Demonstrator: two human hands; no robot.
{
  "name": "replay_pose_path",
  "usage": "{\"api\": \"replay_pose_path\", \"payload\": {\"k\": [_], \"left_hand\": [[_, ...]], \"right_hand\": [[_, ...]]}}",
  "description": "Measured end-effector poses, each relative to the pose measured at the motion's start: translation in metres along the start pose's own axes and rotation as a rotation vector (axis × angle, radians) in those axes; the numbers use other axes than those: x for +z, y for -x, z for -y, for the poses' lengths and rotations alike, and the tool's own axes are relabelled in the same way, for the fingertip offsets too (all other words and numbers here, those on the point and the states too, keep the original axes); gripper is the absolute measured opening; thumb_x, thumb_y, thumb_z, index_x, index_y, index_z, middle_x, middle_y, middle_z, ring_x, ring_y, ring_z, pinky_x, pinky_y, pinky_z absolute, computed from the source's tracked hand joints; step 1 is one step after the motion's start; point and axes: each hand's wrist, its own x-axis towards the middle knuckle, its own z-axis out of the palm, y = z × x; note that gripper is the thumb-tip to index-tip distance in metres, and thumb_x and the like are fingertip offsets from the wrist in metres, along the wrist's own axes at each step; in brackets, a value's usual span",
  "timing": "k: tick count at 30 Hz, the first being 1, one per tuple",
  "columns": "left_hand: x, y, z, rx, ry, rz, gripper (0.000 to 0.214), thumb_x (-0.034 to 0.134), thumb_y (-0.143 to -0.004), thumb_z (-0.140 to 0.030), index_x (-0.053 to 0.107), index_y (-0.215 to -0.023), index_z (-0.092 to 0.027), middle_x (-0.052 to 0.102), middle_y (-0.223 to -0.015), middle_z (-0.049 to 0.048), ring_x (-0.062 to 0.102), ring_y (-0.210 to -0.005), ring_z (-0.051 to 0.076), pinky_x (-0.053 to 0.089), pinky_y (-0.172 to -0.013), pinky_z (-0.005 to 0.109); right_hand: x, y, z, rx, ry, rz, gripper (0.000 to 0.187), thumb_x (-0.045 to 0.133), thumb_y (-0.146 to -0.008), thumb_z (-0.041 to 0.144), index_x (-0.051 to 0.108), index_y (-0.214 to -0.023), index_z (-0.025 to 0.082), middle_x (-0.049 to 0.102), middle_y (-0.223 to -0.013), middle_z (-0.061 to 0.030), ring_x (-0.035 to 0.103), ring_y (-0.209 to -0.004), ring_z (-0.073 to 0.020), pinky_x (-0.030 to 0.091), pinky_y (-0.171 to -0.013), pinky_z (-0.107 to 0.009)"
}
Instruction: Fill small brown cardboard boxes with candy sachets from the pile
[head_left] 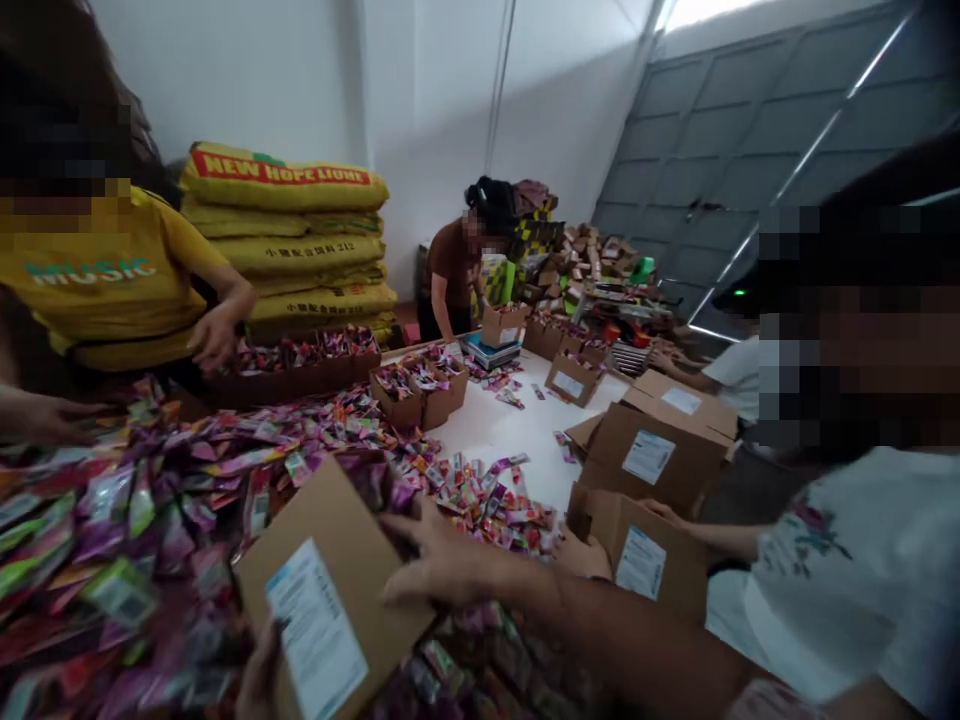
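A cardboard box (341,515) with a white label (315,625) is tilted over the heap of small, shiny snack packets (262,440). Purple packets show at its upper opening. My right hand (431,560) grips the box's right side, thumb on the front face and fingers at the upper edge. At the bottom of the view, my left hand (259,675) holds the lower left edge, mostly cut off and blurred. Pink, purple and green packets surround the box on both sides.
A person in a yellow shirt (112,280) reaches over the packets at left. On the right, a co-worker's hands touch another labelled box (667,565). Filled boxes (420,395) stand on the white table (487,430). Another person bends by a scale (487,350). Yellow sacks (285,220) are stacked behind.
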Motion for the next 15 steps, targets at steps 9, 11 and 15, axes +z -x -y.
{"api": "replay_pose_path", "payload": {"k": [9,11,15], "left_hand": [[0.214,-0.184,0.036,-0.179,0.383,0.484,0.07,0.046,-0.09,-0.058,0.037,-0.146,-0.017,0.072,-0.109,0.0127,0.064,-0.109,0.029,0.051,-0.096,0.044],[0.256,-0.226,0.041,-0.186,0.388,0.518,0.069,0.04,-0.091,-0.061,0.04,-0.143,-0.015,0.072,-0.108,0.013,0.065,-0.106,0.029,0.049,-0.097,0.044],[0.327,-0.298,0.053,-0.192,0.272,0.529,0.065,0.032,-0.092,-0.063,0.048,-0.136,-0.018,0.067,-0.112,0.0131,0.063,-0.099,0.027,0.048,-0.089,0.041]], "right_hand": [[-0.192,-0.099,-0.095,0.036,0.282,-0.271,0.063,0.074,-0.062,0.03,0.067,-0.125,0.03,0.058,-0.121,-0.0061,0.053,-0.109,-0.0307,0.043,-0.096,-0.039],[-0.225,-0.11,-0.115,0.068,0.368,-0.336,0.064,0.072,-0.065,0.033,0.065,-0.128,0.03,0.057,-0.118,-0.0078,0.054,-0.106,-0.0299,0.044,-0.094,-0.039],[-0.272,-0.142,-0.167,0.137,0.536,-0.458,0.066,0.069,-0.068,0.036,0.059,-0.133,0.035,0.052,-0.124,-0.0081,0.053,-0.11,-0.0292,0.044,-0.094,-0.036]]}}
